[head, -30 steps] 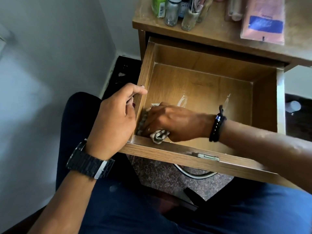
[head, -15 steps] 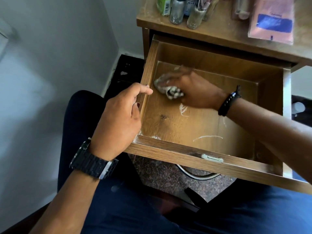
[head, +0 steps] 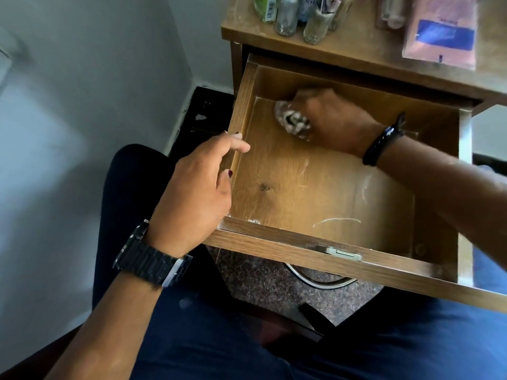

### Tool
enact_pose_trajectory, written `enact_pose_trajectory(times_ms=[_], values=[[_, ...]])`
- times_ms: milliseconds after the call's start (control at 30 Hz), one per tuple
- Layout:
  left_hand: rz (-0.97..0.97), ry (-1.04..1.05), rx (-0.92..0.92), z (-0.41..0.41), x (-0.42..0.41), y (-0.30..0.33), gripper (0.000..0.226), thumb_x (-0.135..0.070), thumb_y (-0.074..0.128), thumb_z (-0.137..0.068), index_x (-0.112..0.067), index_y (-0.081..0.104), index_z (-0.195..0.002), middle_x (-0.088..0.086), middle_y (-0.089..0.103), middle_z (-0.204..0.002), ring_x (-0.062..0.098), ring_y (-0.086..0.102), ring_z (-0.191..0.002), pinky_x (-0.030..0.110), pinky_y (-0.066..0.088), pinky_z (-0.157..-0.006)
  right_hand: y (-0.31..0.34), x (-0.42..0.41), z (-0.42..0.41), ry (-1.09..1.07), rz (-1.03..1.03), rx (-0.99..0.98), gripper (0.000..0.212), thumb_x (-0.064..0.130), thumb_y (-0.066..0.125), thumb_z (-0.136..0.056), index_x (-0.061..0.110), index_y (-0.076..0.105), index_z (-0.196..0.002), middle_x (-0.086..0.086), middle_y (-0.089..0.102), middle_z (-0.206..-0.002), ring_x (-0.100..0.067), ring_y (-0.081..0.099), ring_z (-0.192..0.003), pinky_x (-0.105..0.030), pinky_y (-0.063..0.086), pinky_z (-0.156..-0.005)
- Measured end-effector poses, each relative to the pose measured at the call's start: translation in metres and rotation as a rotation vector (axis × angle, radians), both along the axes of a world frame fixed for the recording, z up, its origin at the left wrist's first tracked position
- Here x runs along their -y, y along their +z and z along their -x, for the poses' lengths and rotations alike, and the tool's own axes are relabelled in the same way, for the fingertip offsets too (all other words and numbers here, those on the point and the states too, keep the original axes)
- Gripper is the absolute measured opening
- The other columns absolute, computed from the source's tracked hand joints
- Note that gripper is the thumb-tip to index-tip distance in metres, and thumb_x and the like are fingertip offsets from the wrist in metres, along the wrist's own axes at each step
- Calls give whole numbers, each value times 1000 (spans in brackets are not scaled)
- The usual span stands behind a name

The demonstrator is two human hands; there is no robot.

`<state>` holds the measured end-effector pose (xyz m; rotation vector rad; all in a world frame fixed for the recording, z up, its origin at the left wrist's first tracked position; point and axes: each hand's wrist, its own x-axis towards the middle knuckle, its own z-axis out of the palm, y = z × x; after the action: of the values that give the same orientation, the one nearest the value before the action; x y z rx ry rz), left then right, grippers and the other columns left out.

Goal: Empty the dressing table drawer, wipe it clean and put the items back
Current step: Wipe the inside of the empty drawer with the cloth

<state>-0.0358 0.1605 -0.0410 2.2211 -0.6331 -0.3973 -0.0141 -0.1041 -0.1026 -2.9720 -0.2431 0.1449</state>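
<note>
The pulled-out brown wooden drawer (head: 315,187) lies emptied for wiping: the left hand (head: 196,196) grips its left wall to steady it, while the right hand (head: 329,119) presses a crumpled whitish cloth (head: 292,122) into its far-left corner.

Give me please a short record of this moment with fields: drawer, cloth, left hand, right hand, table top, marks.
drawer: pulled out, nothing inside except the cloth and the hand on it
cloth: crumpled, at the far left corner of the drawer floor
left hand: holds the left wall of the drawer
right hand: grips the cloth, pressing it to the floor
table top: carries bottles and a pink packet
marks: white streaks on the near floor, not wiped away
</note>
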Motion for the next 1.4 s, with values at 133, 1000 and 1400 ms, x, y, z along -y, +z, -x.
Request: enact_pose_trajectory(times_ms=[133,1000,1400], values=[[15,6,-15,0,1,0,41,3,48,-89,-26,53,-117,-18,43,-139,-6,33,-129,10,27,-104,7,-13,5,-17,67,46,39,18,58,-90,12,50,-128,-10,50,-131,-26,52,-115,-39,46,-98],[-49,-37,37,2,1,3,42,2,45,-90,-26,51,-120,-28,34,-134,-13,29,-119,-4,20,-98,20,-61,80,95,-262,-183,30,5,65,-80,5,67,-110,-14,65,-110,-29,61,-101,-35,49,-88],[-101,-97,140,5,3,0,48,3,46,-90,-26,45,-128,-15,40,-142,-9,24,-131,-7,13,-99,0,5,34,-217,-100,108,35,17,55,-93,17,53,-128,-5,59,-124,-20,61,-105,-38,53,-86]])
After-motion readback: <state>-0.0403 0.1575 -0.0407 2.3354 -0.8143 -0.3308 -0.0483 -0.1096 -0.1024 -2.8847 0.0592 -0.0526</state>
